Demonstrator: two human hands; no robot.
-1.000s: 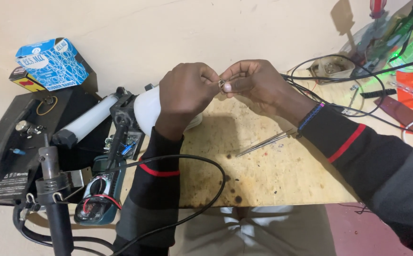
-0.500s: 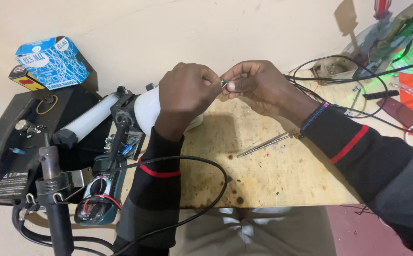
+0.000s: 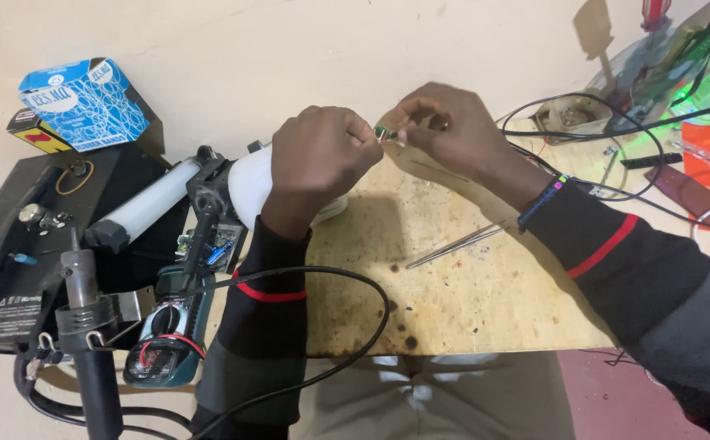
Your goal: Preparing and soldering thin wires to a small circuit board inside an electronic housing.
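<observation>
Pinching a tiny greenish part (image 3: 385, 133) between them, the left hand (image 3: 322, 155) and the right hand (image 3: 444, 130) meet just above the far edge of the wooden surface (image 3: 485, 301); both have fingers curled and thumb pressed to fingertip on the part, which is too small to identify; holding it raised and close in front of the camera likely lets the person see fine detail, while the forearms resting low steady the grip. A pair of metal tweezers (image 3: 457, 244) lies on the board just beside the right forearm, within easy reach; a white bulb (image 3: 249, 183) sits behind the left wrist, touching a white tube lamp (image 3: 147, 208). At the left a hot-air handle (image 3: 86, 326) stands upright in its holder, probably so its hot tip stays off the wood; a black cable (image 3: 347, 281) loops over the left sleeve. Against the wall sits a blue box (image 3: 86, 102) with white scribbled lines, tilted on a black case (image 3: 13, 244); beside it a small yellow-and-red carton (image 3: 37, 130); the case bears small white labels near its front edge.
</observation>
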